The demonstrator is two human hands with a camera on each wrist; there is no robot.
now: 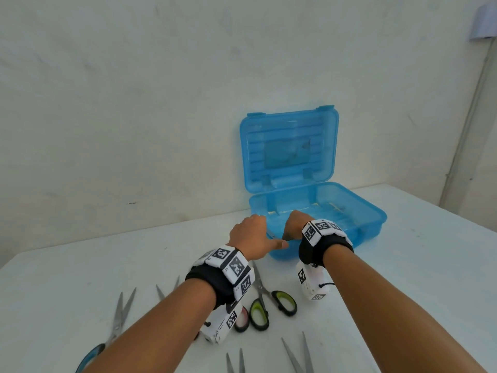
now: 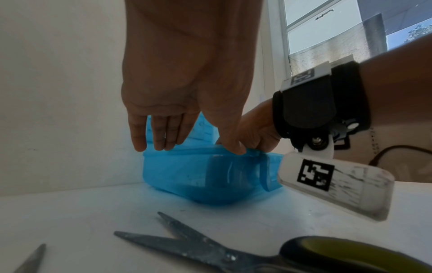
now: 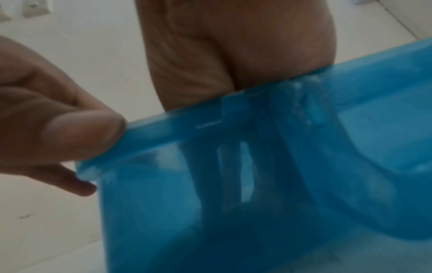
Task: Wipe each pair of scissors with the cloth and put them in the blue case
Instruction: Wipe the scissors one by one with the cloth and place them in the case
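— Left hand (image 1: 252, 235)?
— Relaxed, not clenched. Four fingers (image 2: 161, 136) hang straight down, close together, past the near rim of the blue case (image 1: 371, 219). Thumb (image 2: 233, 146) rests on that rim. Grips nothing.

— Right hand (image 1: 295, 224)?
— Just beside the left, reaching over the same near rim. Fingers go down inside the case, seen only as dark shapes through the blue wall in the right wrist view. Cannot tell whether spread, closed or pinching anything.

— And the case itself?
— Directly under and ahead of both hands, on the white table (image 1: 80, 265). Stands open, lid (image 1: 289, 146) upright beyond the fingertips, against the wall.

— Scissors?
— All behind the hands, on the wrist side. Green-handled scissors (image 1: 273, 302) between the two forearms, blades pointing toward the left hand. Pink-handled scissors (image 1: 242, 320) touching them, partly hidden under the left wrist. Blue-handled scissors (image 1: 113, 327) well out to the left of the left forearm, blades apart. Two more pairs of blades (image 1: 298, 354) near the bottom edge, between the forearms, handles cut off.
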